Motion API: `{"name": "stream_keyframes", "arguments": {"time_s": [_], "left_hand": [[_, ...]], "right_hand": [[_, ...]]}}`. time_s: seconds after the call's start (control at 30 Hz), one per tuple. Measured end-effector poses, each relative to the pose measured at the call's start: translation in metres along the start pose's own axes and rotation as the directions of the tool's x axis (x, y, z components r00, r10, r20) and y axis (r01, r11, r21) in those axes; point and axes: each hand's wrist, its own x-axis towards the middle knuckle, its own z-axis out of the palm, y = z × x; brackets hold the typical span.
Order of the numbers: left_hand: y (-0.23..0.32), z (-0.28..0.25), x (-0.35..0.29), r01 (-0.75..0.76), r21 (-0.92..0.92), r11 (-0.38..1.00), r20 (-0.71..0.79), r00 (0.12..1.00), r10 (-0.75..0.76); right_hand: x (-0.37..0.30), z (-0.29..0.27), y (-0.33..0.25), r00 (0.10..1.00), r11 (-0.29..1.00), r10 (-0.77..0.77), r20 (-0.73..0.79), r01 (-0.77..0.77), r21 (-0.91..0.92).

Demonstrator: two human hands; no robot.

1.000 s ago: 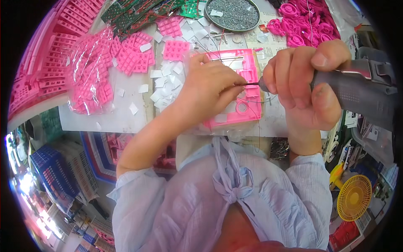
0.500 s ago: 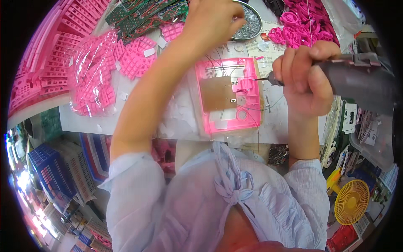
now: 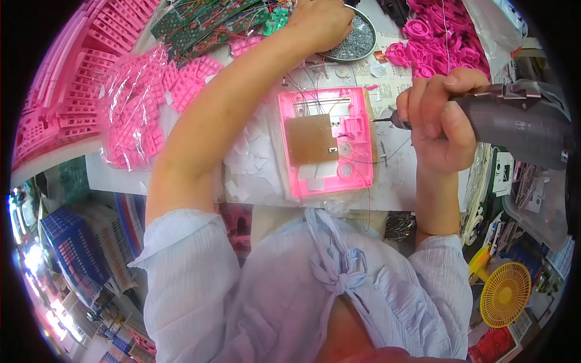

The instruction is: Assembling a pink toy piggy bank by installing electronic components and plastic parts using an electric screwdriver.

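My left hand reaches to the far side of the table, at the edge of a round dish full of small silver screws. Its fingers are curled and their tips are hidden, so what they grip does not show. My right hand is wrapped round a dark grey electric screwdriver, its bit pointing left. Just left of the bit lies a pink plastic casing, open side up. A brown circuit board and thin wires sit in the casing.
Green circuit boards with wires are piled at the far left. Bagged pink keypad parts lie at left, pink ring-shaped parts at far right. Paper scraps litter the table. A yellow fan stands low at right.
My left hand has come down slightly and to the right, over the edge of the screw dish. The screwdriver bit has drawn a little away from the casing, to the right.
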Motion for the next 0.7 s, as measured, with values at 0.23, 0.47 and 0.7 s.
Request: {"name": "stream_keyframes", "arguments": {"time_s": [0.23, 0.47, 0.7], "left_hand": [[-0.011, 0.008, 0.015, 0.084, 0.08, 0.993, 0.019, 0.996, -0.086], [0.02, -0.092, -0.074, 0.196, -0.686, 0.7, 0.089, 0.978, -0.186], [0.075, -0.127, -0.201, 0.15, -0.583, 0.799, 0.195, 0.98, -0.041]], "right_hand": [[0.005, 0.015, 0.008, 1.0, 1.0, 0.009, 0.021, -0.009, 0.009], [-0.012, 0.027, 0.023, 0.999, 0.996, 0.05, -0.009, -0.049, 0.076], [-0.014, 0.035, 0.045, 0.984, 0.979, 0.176, -0.001, -0.175, -0.105]]}}
